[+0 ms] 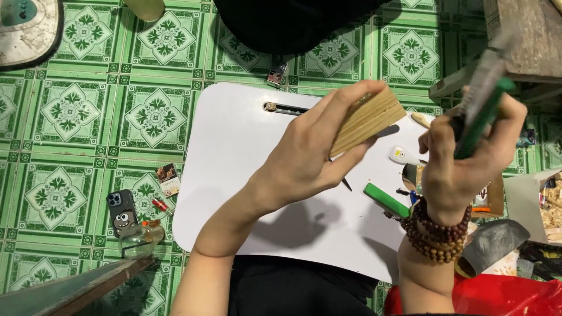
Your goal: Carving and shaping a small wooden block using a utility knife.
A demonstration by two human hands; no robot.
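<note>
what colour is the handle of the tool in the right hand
Green, seen in the head view: the right hand grips the tool.

floor (88, 117): green patterned tiles (glossy) | white lap table (234, 152) | wooden bench (527, 41)

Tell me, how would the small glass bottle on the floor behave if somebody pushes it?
The glass bottle lies on its side on smooth tiles, so it would probably roll or slide easily. Being glass, it is likely fragile, and the phone lies right beside it.

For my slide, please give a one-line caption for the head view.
Left hand holds a wooden block above a white board; right hand grips a green-handled tool.
</note>
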